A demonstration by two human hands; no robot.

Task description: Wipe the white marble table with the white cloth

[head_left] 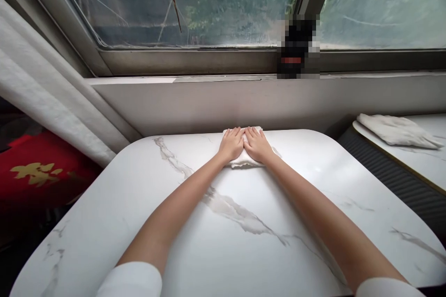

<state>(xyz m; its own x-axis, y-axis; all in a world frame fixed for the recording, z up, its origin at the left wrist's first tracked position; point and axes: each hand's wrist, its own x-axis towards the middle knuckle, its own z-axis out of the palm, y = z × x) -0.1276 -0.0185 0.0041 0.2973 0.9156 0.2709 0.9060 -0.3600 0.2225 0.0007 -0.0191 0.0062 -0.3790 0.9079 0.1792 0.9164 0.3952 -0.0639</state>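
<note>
A folded white cloth [244, 163] lies flat at the far edge of a white marble-patterned table [223, 250]. My left hand [231, 144] rests palm down on the cloth's left part, fingers stretched toward the window. Beside it, my right hand [257, 144] presses flat on the right part, its fingers also extended. The two hands touch or nearly touch at the thumbs. Most of the cloth's middle is hidden under them. Both arms reach straight out across the tabletop.
Behind the table is a low wall [209, 106] under a framed window [195, 62]. A pale curtain [59, 74] hangs at left, near a red item with gold lettering [35, 174]. Another white cloth [397, 131] lies on a ribbed-sided cabinet [383, 167] at right.
</note>
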